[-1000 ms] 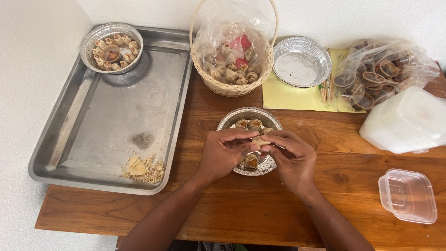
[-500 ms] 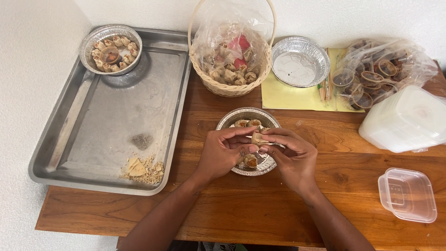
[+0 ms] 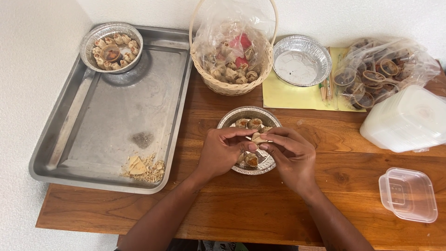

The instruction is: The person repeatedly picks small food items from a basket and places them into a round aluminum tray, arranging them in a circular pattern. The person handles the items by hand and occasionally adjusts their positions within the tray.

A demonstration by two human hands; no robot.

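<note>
A small dumpling [image 3: 257,138] is pinched between the left hand [image 3: 223,151] and right hand [image 3: 289,155], just above the foil dish [image 3: 232,120]; placing appears underway, calling for gentle lowering.

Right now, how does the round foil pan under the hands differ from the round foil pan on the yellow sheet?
The round foil pan under the hands holds small tan wrapped dumplings; the round foil pan on the yellow sheet holds none, only a pale residue. The first sits on the bare wooden table, near the person; the second lies farther back on the yellow sheet. Left hand and right hand partly cover the first; the second is untouched. Both are round, crimped, silver foil.
</note>
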